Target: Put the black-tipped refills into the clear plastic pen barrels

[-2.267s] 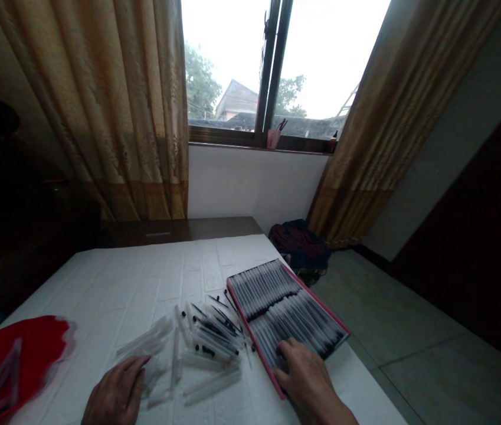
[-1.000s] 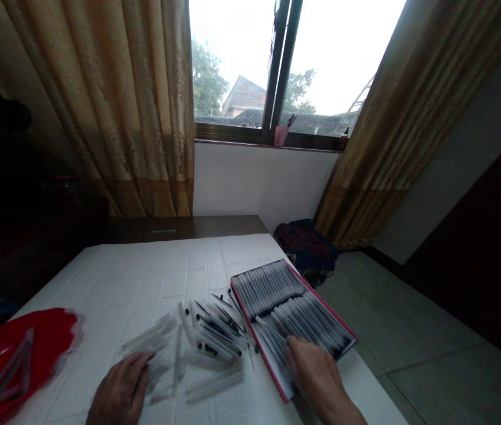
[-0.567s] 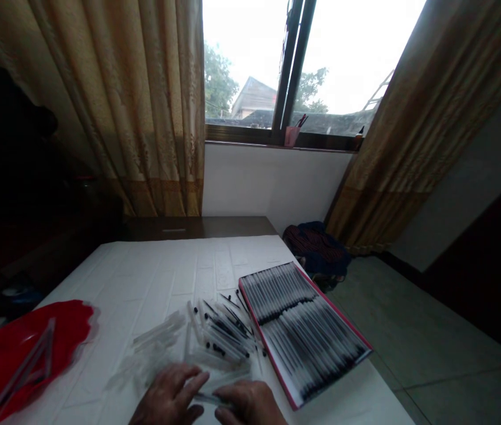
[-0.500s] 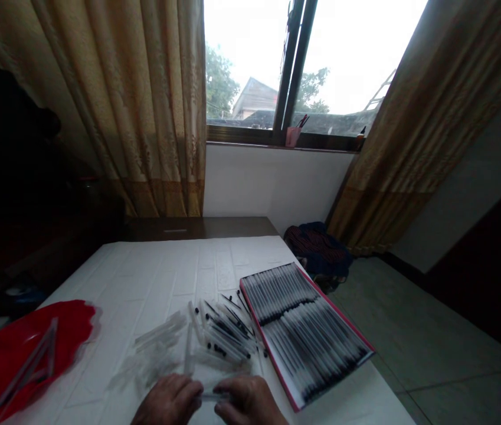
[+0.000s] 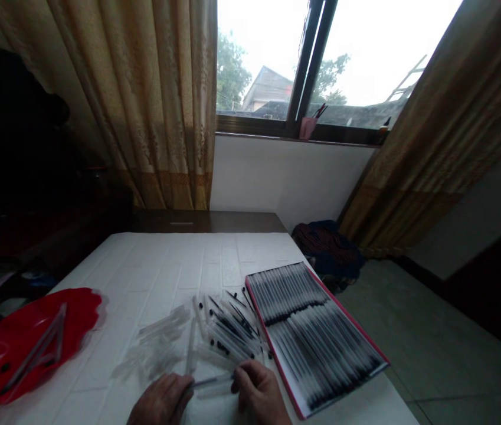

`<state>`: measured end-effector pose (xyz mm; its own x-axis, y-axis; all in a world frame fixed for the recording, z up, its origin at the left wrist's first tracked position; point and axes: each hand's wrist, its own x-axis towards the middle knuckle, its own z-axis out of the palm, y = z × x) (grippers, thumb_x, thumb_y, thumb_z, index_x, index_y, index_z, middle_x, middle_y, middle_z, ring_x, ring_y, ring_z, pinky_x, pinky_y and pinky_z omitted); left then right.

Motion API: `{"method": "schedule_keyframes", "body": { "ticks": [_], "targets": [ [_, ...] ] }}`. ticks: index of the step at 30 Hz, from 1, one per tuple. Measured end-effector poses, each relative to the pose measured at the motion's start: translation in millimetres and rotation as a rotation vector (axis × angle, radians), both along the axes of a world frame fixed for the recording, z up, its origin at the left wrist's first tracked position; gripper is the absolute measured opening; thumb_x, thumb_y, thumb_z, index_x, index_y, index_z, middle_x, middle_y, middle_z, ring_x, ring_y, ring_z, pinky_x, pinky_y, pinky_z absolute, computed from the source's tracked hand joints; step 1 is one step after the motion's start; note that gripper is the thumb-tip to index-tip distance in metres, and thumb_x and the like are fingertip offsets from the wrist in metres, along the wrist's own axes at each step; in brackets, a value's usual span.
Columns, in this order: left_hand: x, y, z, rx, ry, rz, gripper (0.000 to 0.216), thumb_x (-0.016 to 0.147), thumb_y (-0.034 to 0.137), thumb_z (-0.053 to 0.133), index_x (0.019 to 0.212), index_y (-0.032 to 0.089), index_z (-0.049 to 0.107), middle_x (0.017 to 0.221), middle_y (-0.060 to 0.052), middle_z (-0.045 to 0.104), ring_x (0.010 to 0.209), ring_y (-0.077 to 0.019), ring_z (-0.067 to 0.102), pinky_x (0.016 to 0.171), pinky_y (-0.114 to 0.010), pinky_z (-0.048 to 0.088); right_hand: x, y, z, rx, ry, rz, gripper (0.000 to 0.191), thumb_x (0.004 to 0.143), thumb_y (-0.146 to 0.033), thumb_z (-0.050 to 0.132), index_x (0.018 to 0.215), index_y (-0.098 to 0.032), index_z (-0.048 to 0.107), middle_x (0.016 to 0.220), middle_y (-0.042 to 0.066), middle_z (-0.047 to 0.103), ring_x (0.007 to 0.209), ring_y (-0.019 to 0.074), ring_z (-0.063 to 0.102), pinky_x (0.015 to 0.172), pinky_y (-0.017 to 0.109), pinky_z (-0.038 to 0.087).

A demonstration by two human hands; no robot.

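At the bottom edge of the view my left hand and my right hand pinch the two ends of one thin clear pen tube and hold it level just above the white table. Behind them lies a loose heap of clear pen barrels and black-tipped refills. A flat pink-edged box, packed with rows of pens, lies to the right of my right hand.
A red tray with a few clear tubes sits at the table's left edge. The table's right edge drops to a tiled floor, where a dark bundle lies. Curtains and a window stand behind.
My right hand left the box and came left to meet my left hand. Both now hold one tube between them. The view swung left and up.
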<state>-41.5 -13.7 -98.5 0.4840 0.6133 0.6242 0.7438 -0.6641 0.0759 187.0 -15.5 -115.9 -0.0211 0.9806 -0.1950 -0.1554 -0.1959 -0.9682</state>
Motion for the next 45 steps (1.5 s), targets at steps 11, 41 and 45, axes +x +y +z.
{"method": "schedule_keyframes", "body": {
  "ticks": [11,41,45],
  "targets": [
    [8,-4,7.0,-0.175,-0.086,0.015,0.029,0.096,0.042,0.035,0.084,0.026,0.057,0.069,0.003,0.067,0.062,-0.0113,0.066,0.061,-0.018,0.055,2,-7,-5.4,0.128,0.017,-0.04,0.039,0.073,-0.054,0.065,0.072,-0.015,0.067,0.058,0.001,0.063,0.043,0.0102,0.054,0.044,0.02,0.042],
    [3,8,0.7,-0.227,-0.226,-0.021,0.024,0.09,0.047,0.046,0.105,0.03,0.056,0.089,0.004,0.072,0.079,-0.0118,0.071,0.071,-0.015,0.056,8,4,21.2,0.145,0.048,-0.218,0.026,0.058,-0.042,0.079,0.072,-0.02,0.074,0.065,0.001,0.063,0.057,0.0156,0.058,0.054,0.024,0.047],
    [5,7,1.4,-0.251,-0.284,-0.014,0.025,0.091,0.046,0.045,0.107,0.028,0.051,0.086,0.004,0.071,0.071,-0.0103,0.071,0.064,-0.013,0.056,9,4,22.3,0.087,0.06,-0.224,0.031,0.058,-0.045,0.079,0.075,-0.02,0.074,0.058,0.0,0.061,0.053,0.0144,0.054,0.046,0.022,0.041]
  ]
}}
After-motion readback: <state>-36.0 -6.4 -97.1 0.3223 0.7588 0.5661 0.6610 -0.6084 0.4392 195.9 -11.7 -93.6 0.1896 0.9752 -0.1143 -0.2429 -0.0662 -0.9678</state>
